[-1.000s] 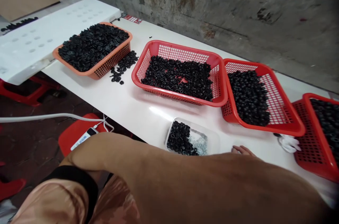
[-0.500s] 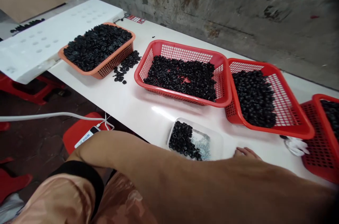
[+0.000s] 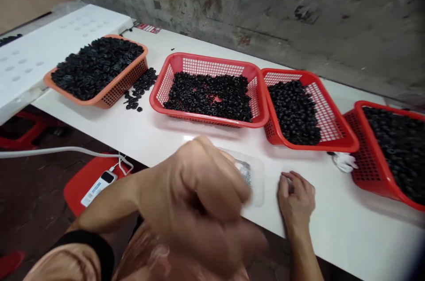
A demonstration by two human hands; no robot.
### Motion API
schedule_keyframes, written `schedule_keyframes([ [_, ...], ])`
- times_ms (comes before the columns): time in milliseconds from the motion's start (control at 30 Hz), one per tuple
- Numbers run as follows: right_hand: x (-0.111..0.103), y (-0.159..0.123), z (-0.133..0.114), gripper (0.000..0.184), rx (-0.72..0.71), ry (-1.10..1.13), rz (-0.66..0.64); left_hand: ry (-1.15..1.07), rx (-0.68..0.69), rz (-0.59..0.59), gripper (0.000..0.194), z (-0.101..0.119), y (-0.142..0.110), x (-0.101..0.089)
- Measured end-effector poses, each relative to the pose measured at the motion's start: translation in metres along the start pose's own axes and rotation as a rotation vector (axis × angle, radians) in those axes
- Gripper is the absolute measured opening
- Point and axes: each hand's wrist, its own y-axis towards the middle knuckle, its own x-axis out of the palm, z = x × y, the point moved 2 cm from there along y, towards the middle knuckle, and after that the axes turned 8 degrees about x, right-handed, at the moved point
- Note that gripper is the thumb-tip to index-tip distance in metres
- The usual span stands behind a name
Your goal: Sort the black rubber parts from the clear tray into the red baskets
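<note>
My left hand [image 3: 206, 201] hangs close to the camera above the table's near edge. It is smeared by motion, looks curled like a fist, and covers most of a clear plastic tray [image 3: 257, 181]. Only some small shiny metal parts [image 3: 245, 169] show in that tray. My right hand [image 3: 295, 197] rests on the white table [image 3: 159, 139] just right of the tray, fingers bent and close together, tips down on the surface. What is under them is hidden.
An orange basket [image 3: 109, 95] of black rings stands far left, with loose rings [image 3: 137, 88] beside it. Three red baskets [image 3: 206, 119] [image 3: 332, 146] [image 3: 365, 165] of black parts line the back. A white crumpled object [image 3: 345, 162], a foam board [image 3: 33, 59], and a device [image 3: 98, 185] on a red stool are nearby.
My left arm, which lay across the bottom of the view, has swung down; its hand now blurs in front of the clear tray. My right hand has curled its fingers. The view shifted right.
</note>
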Motion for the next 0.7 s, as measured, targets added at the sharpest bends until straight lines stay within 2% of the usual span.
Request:
schedule_keyframes([
  [67,-0.001,0.000,0.001,0.023,-0.018,-0.014,0.033,-0.160,0.070,-0.174,0.058,-0.019,0.012,0.002],
  [100,-0.001,0.000,0.001,0.023,-0.027,-0.020,0.047,-0.242,0.055,-0.204,0.054,-0.030,0.013,0.005],
  [167,-0.001,0.000,0.002,0.022,-0.046,-0.026,0.059,-0.270,-0.008,-0.157,0.040,-0.054,0.009,0.014],
  [233,0.000,0.000,0.002,0.021,-0.055,-0.022,0.052,-0.205,-0.059,-0.014,0.021,-0.072,-0.002,0.023],
  [267,0.000,0.000,0.002,0.020,-0.056,-0.020,0.046,-0.183,-0.067,0.045,0.018,-0.079,-0.009,0.028],
  [367,0.002,0.001,0.004,0.020,-0.052,-0.021,0.046,-0.109,-0.033,0.152,0.029,-0.094,-0.026,0.041],
  [567,0.000,0.002,0.005,0.022,-0.039,0.010,0.066,0.125,0.123,0.064,0.035,-0.107,-0.042,0.060],
  [700,-0.016,0.003,-0.015,0.021,-0.008,0.126,0.060,0.193,0.068,0.011,0.033,-0.115,-0.048,0.063],
])
